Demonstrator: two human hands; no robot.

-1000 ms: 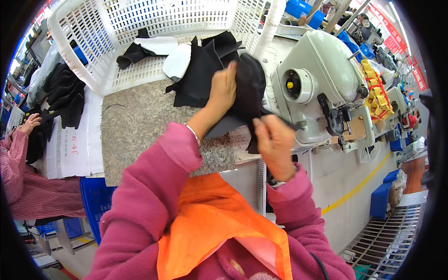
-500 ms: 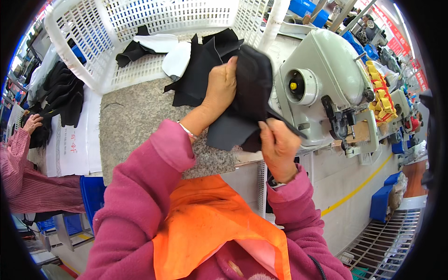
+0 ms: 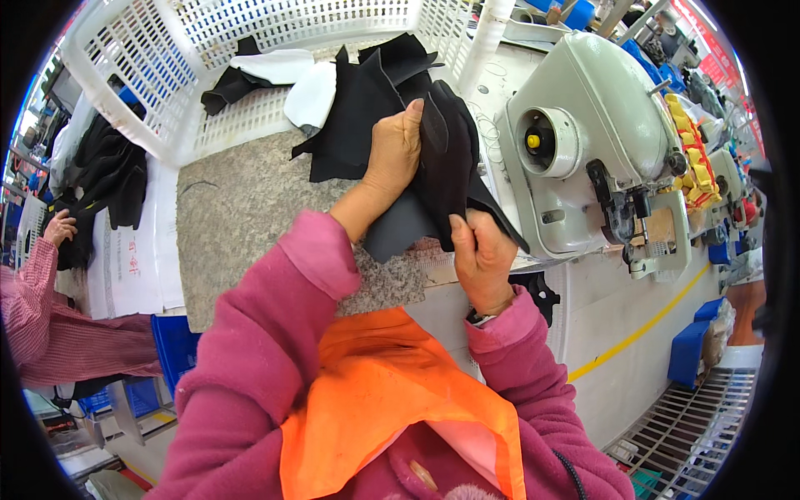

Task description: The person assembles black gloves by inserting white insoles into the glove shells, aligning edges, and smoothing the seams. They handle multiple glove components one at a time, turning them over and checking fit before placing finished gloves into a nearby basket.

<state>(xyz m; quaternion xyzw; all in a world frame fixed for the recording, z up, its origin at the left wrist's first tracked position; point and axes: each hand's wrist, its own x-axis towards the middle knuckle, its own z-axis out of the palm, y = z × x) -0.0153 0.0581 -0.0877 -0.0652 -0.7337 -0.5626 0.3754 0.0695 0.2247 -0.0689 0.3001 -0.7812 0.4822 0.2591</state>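
Note:
Between my two hands a black fabric piece (image 3: pixel 443 167), folded with curved edges, is held up over the table's right part. My left hand (image 3: pixel 396 148) pinches its upper left edge, thumb on top. Its lower end is gripped by my right hand (image 3: pixel 482 260), thumb uppermost and fingers curled behind. Under and beside it lie more flat black pieces (image 3: pixel 342 137), some reaching into the white plastic basket (image 3: pixel 171 150). White pieces (image 3: pixel 312 95) rest among the black ones there. Just right of the held piece stands a grey-green sewing machine (image 3: pixel 575 142).
A mottled grey board (image 3: pixel 242 225) covers the table in front of the basket. At far left another person's hand (image 3: pixel 60 227) is by a stack of black pieces (image 3: pixel 108 167). Yellow spools (image 3: pixel 693 158) sit beyond the machine. A metal rack (image 3: pixel 692 433) stands low at right.
The held piece has turned, so its broad dark face now looks narrower and a curved edge shows. My right hand has shifted slightly left, and the view has moved a little.

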